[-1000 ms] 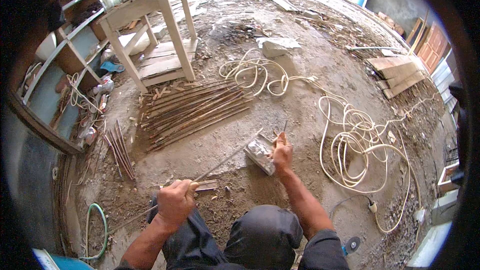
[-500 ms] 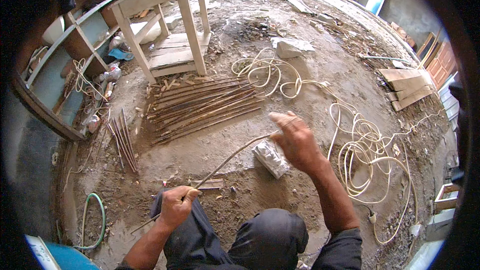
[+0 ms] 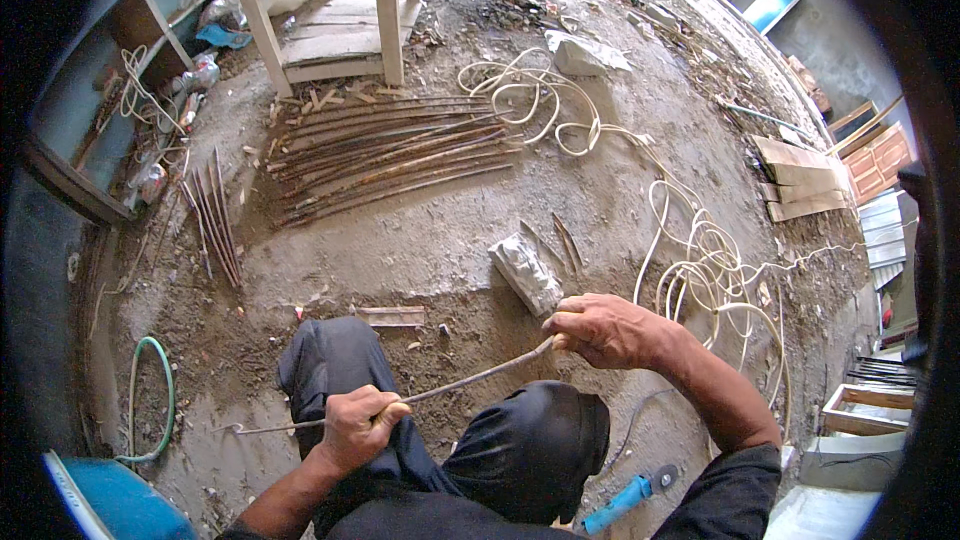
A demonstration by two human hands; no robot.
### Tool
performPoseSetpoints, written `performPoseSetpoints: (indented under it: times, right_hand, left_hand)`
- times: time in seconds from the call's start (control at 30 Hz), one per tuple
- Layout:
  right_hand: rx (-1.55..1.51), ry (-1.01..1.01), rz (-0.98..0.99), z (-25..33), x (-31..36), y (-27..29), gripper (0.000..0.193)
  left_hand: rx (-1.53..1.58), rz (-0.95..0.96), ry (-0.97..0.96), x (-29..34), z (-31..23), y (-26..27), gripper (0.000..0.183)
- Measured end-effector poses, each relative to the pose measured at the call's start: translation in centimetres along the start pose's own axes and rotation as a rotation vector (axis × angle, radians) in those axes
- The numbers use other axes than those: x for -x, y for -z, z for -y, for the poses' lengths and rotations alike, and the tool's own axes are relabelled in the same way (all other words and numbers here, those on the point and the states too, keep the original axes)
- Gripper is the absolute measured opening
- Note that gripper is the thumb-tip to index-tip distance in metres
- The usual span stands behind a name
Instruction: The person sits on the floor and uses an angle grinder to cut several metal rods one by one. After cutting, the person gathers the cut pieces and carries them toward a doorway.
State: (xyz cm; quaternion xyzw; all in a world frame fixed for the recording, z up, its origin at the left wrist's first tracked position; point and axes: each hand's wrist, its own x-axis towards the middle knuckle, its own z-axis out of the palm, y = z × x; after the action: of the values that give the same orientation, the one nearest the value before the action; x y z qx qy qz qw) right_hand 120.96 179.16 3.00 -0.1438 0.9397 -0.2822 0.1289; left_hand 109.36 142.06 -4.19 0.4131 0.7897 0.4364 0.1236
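A thin, slightly curved metal rod lies across my knees at a slant. My left hand is closed round it over my left thigh. Beyond that fist, the rod's left end shows a small hook. My right hand is closed on the higher right end, fingers bent at its tip. Just past my right hand, a grey-white block sits on the dirt, with two short dark strips beside it.
Several rusty rods lie ahead, below a wooden table. A shorter bundle lies left. Pale cable coils at right. A blue angle grinder rests by my right knee, a green hose far left.
My right hand has come down and closed on the rod's right end, which sits lower. The rod's left end has risen slightly. The view has tilted downward, bringing the grinder into sight.
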Motion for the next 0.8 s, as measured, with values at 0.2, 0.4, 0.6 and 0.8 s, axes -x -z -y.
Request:
performPoseSetpoints:
  times: [0.2, 0.4, 0.6, 0.8]
  right_hand:
    - [0.029, -0.024, 0.064, 1.4, 0.4, 0.5, 0.017]
    - [0.001, -0.070, 0.112, 2.3, 1.1, 1.2, 0.020]
    - [-0.185, -0.194, -0.001, 2.9, 1.0, 0.0, 0.029]
    - [0.019, -0.427, -0.390, 4.1, -1.3, -1.9, 0.032]
  left_hand:
    - [-0.066, -0.125, -0.107, 1.3, 0.5, -2.0, 0.014]
    - [-0.078, -0.181, -0.157, 1.6, 0.8, -2.7, 0.013]
    - [-0.059, -0.095, -0.081, -0.2, 0.4, 0.0, 0.019]
    - [0.265, 0.405, 0.239, -3.9, 2.1, 4.9, 0.025]
